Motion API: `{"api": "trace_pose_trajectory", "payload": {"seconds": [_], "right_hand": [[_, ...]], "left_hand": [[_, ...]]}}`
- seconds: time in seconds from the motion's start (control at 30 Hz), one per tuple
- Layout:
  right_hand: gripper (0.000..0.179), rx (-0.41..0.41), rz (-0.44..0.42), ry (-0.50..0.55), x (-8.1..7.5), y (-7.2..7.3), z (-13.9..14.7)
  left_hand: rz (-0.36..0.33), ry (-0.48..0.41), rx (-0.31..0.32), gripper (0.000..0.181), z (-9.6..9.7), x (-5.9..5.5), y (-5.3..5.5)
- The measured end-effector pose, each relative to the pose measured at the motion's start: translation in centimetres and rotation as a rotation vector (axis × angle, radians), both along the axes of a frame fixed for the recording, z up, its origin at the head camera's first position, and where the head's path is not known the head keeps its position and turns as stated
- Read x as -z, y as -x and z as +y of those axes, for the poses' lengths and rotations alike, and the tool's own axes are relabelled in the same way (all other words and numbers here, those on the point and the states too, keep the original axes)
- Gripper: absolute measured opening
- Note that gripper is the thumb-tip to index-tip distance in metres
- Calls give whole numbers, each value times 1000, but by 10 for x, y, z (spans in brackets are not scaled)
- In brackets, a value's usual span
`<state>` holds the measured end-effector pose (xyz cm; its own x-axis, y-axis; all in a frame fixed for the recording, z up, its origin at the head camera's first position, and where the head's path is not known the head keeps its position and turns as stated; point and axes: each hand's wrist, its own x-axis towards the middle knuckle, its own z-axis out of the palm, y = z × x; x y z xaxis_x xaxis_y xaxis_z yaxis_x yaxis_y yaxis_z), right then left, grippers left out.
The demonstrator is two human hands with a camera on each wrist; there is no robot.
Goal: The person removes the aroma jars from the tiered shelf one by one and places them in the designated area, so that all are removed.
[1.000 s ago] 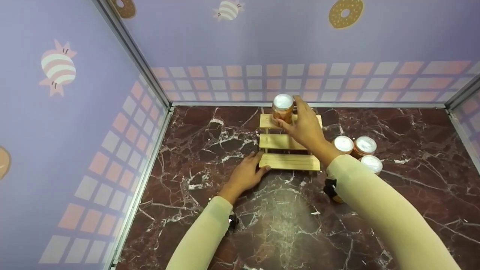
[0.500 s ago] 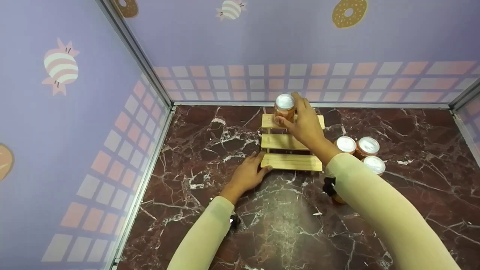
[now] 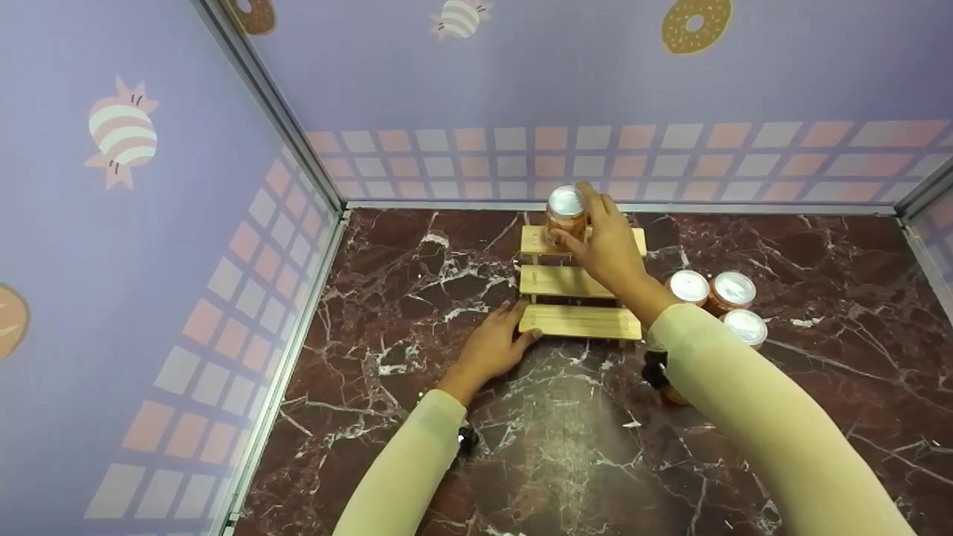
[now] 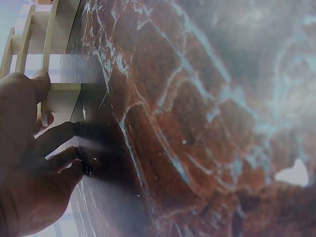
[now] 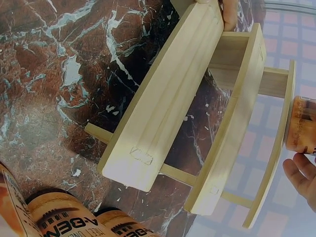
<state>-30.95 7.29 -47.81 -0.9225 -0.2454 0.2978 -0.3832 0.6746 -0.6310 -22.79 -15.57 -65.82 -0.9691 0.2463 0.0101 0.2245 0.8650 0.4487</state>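
Observation:
A three-tier wooden stand (image 3: 581, 321) stands on the dark marbled table, its steps rising toward the back wall. My left hand (image 3: 493, 346) grips the left end of its lowest tier, the thumb on the front edge; the left wrist view shows the thumb and fingers (image 4: 42, 89) about the board. My right hand (image 3: 612, 249) holds an orange-labelled jar (image 3: 566, 216) with a silvery lid, thumb in front and fingers behind. The jar is upright at the left part of the top tier. In the right wrist view its base meets the top board (image 5: 271, 163) or is very near it.
Several similar jars (image 3: 733, 289) cluster to the right of the stand, partly behind my right forearm. Another orange item (image 3: 674, 394) shows under that wrist, mostly hidden. A patterned purple wall (image 3: 476, 89) rises close behind the stand, and another wall (image 3: 67, 298) bounds the left side.
The head view has shifted slightly, moving everything a little to the right. My right hand's fingers have risen slightly on the jar. The jar and the left hand keep their places at the stand.

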Motion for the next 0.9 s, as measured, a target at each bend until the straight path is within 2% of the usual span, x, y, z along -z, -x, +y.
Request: {"api": "trace_pose_trajectory", "payload": {"seconds": [0.27,0.43,0.67,0.73,0.87,0.9], "right_hand": [[87,-5,11,-4,1,1,0],[82,-27,38,12,1,1,0],[82,-37,17,18,0,0,6],[82,-40,23,17,-1,-1,8],[81,-47,44,6,-3,-3,13],[81,-49,45,2,-3,-3,14]], "left_hand": [[-26,-14,-3,90,1,-6,-3],[-11,1,6,90,1,-5,-2],[4,-7,6,95,3,-6,-5],[-14,-31,4,93,4,-16,-9],[-65,-68,4,86,6,-44,-18],[-66,-71,3,86,6,-46,-20]]}}
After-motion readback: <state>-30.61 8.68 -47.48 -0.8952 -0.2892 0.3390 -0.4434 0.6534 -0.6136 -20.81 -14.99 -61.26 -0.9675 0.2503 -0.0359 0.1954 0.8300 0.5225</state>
